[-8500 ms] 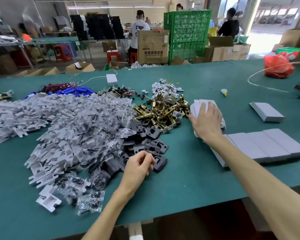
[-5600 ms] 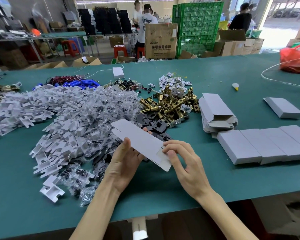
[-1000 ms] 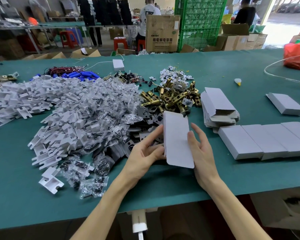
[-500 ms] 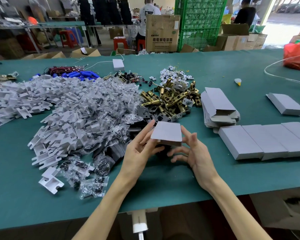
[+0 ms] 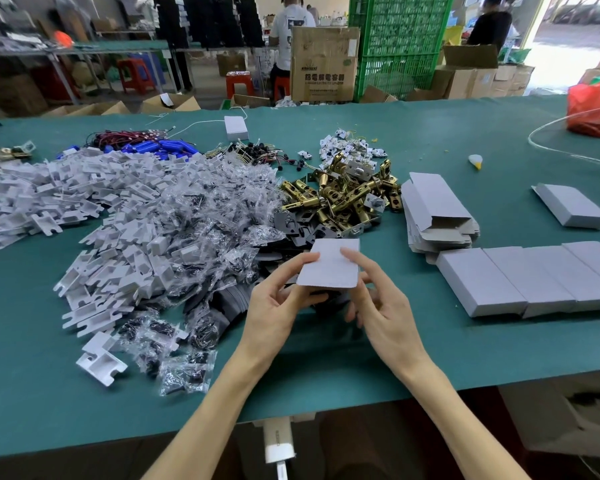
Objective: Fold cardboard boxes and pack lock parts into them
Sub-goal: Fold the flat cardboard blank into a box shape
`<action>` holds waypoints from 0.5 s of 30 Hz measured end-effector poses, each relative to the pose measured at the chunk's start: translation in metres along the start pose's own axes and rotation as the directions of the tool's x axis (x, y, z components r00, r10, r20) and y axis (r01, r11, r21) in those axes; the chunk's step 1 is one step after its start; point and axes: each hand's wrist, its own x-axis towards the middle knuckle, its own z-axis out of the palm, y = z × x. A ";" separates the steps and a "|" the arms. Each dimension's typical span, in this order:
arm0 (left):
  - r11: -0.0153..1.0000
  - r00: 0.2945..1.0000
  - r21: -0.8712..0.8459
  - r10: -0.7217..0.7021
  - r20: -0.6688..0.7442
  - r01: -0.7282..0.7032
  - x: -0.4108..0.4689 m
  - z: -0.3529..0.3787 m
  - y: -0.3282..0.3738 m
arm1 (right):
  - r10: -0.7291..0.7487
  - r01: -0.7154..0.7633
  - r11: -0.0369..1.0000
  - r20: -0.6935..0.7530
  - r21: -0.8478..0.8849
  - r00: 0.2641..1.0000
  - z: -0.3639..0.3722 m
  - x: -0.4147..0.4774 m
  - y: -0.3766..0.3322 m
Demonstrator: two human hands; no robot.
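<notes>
Both forearms come up from the near edge of the green felt-covered table and converge towards its middle, wrists lifted a little off the surface. Between them the person holds a small pale grey cardboard box just above the table, its broad top panel tilted towards the camera.

The left hand grips the box's left side. Its thumb lies up along the left edge of the top panel and the other fingers curl underneath. The right hand takes the right side. Its index finger reaches forward across the top panel near the right edge while the remaining fingers bend in below the box. I cannot tell where the right thumb sits.

Just beyond the box lies a heap of flat black plates, and behind that a pile of brass latch bolts. To the left spread clear plastic bags of screws and white plastic brackets. To the right sits a stack of unfolded grey cardboard blanks, and nearer the person a row of closed grey boxes lies side by side, touching.
</notes>
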 end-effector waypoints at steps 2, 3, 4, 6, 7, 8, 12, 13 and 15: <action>1.000 1.000 0.017 -0.005 0.017 0.005 0.000 -0.001 -0.001 | -0.038 0.037 0.998 -0.015 -0.056 0.999 0.001 -0.001 0.000; 0.999 1.000 0.039 0.000 0.025 -0.001 0.000 -0.001 -0.002 | -0.046 0.044 0.996 -0.034 -0.076 0.998 0.000 0.000 0.000; 0.998 0.999 0.062 0.011 0.035 -0.014 0.000 -0.001 -0.003 | -0.050 0.045 0.995 -0.053 -0.091 0.997 0.000 0.000 0.000; 0.996 0.998 0.083 0.032 0.055 -0.036 0.000 0.000 -0.003 | -0.065 0.056 0.992 -0.075 -0.116 0.995 -0.001 0.000 0.001; 0.996 0.997 0.077 0.033 0.069 -0.039 0.000 -0.001 -0.003 | -0.074 0.065 0.990 -0.075 -0.123 0.994 -0.001 -0.001 0.001; 0.997 0.996 0.071 0.031 0.083 -0.037 0.000 -0.002 -0.004 | -0.081 0.072 0.990 -0.071 -0.125 0.994 -0.001 -0.001 0.001; 0.998 0.997 0.055 0.034 0.072 -0.038 0.001 -0.004 -0.004 | -0.088 0.078 0.986 -0.064 -0.150 0.994 -0.001 -0.002 0.000; 0.998 0.998 0.045 0.035 0.057 -0.038 0.001 -0.004 -0.004 | -0.085 0.074 0.984 -0.066 -0.164 0.994 0.000 -0.002 0.000; 0.999 0.999 0.013 0.031 0.038 -0.031 0.000 -0.004 -0.003 | -0.072 0.059 0.981 -0.063 -0.188 0.995 0.001 -0.004 0.001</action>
